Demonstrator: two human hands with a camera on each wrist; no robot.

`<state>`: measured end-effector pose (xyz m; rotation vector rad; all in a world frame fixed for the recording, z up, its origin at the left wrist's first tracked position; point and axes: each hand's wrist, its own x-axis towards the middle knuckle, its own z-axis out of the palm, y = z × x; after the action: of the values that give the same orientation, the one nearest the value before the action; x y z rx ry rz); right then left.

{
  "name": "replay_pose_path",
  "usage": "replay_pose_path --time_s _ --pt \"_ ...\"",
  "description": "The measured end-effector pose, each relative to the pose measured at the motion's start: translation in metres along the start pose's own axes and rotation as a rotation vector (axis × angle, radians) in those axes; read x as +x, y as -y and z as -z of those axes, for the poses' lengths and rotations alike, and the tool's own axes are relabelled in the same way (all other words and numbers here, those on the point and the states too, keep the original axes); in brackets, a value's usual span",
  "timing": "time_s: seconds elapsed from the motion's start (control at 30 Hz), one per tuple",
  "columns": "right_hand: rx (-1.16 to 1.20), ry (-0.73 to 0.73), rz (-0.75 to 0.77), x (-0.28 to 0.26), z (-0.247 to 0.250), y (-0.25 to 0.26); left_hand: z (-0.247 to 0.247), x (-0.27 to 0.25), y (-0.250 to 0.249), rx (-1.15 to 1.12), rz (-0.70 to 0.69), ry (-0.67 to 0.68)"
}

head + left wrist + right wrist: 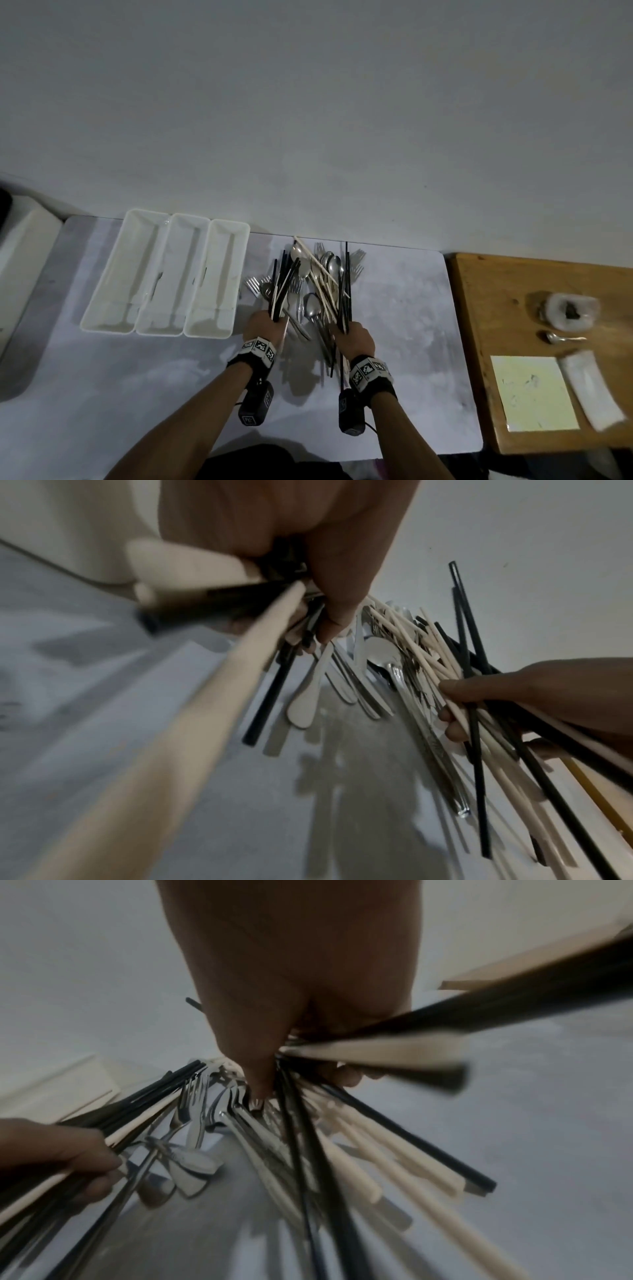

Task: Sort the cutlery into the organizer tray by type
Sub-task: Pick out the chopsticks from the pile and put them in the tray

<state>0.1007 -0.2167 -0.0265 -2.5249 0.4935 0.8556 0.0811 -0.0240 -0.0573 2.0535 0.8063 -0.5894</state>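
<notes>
Cutlery [310, 291] is lying in one tangled heap at the centre of the head view, on a pale grey mat [404, 308]: black chopsticks [346, 291], cream chopsticks [317, 270], steel spoons [312, 305] and forks [252, 285], all crossing one another. Both hands are reaching into the near end of the heap. The left hand [263, 325] is sitting at the lower left of the pile, its fingers curling round a bundle of black and cream chopsticks; in the left wrist view the left hand [308, 547] is filling the top of the frame and the sticks are running out of its fist toward the lower left, blurred. The right hand [354, 339] is sitting at the lower right of the pile and is gripping a second bundle of black and cream chopsticks; in the right wrist view the right hand [294, 974] is closing on sticks that are fanning toward the bottom and the right edge. How many sticks each hand is holding cannot be told.

The organizer tray [102, 291], white with three long compartments side by side, is lying left of the heap in the head view, just beside the forks; nothing can be made out inside it. At the right edge of that view a wooden board [486, 342] is carrying a lone spoon [561, 338], a yellow paper sheet [532, 394] and a crumpled clear wrapper [570, 311].
</notes>
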Motion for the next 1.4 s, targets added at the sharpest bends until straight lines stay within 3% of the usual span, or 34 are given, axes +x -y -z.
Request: replay_pose_path --time_s 0.27,0.4,0.57,0.8,0.97,1.23,1.4 --pt "0.273 0.134 0.041 0.021 0.004 -0.004 -0.001 -0.001 0.003 -0.136 -0.028 0.025" --pt "0.405 0.172 0.048 0.001 0.020 0.005 -0.002 -0.007 0.002 -0.202 -0.054 0.009" --pt "0.532 0.106 0.016 -0.002 0.019 -0.001 -0.003 -0.014 0.002 -0.246 -0.073 -0.008" --pt "0.423 0.021 0.079 -0.005 0.031 -0.011 -0.004 -0.025 0.005 -0.301 -0.135 -0.002" --pt "0.396 0.047 0.098 0.000 0.039 -0.017 -0.009 -0.024 0.007 -0.345 -0.143 0.031" --pt "0.422 0.066 0.091 0.014 0.058 -0.029 -0.018 -0.037 -0.011 -0.410 -0.073 -0.018" --pt "0.378 0.123 0.172 0.024 0.068 -0.047 -0.030 -0.047 -0.023 -0.367 -0.061 -0.063"
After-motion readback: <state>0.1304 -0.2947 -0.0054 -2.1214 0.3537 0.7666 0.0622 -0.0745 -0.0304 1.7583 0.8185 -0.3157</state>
